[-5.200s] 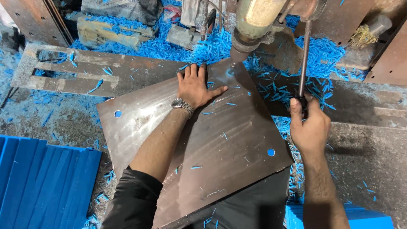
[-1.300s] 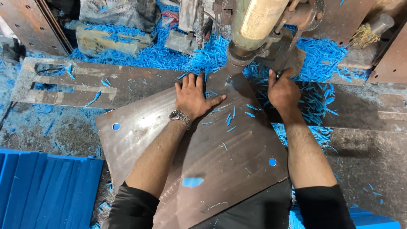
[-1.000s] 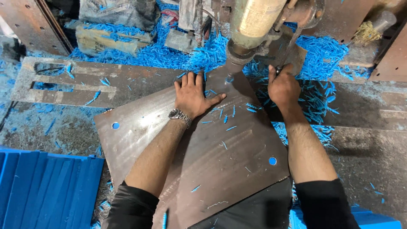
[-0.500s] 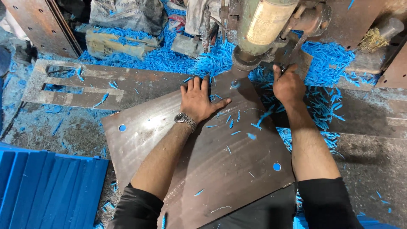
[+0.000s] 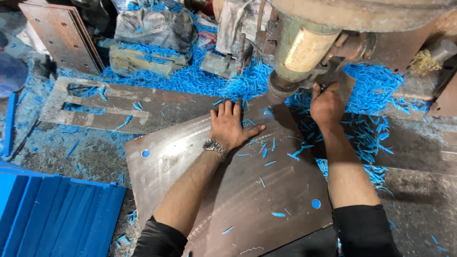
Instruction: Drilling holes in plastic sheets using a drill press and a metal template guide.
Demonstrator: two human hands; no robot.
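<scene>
The large brown steel plate with punched round holes lies flat on the table, its far corner under the green drill press head. The left hand rests on the plate's far part, just near-left of the spindle; its grip is spread, palm down, fingers splayed and pressing on the metal, holding nothing. A metal wristwatch sits on that wrist. The right hand is raised at the plate's far right edge, beside the press head; its grip is curled, but what it touches cannot be told. Blue plastic shavings litter the plate and table.
</scene>
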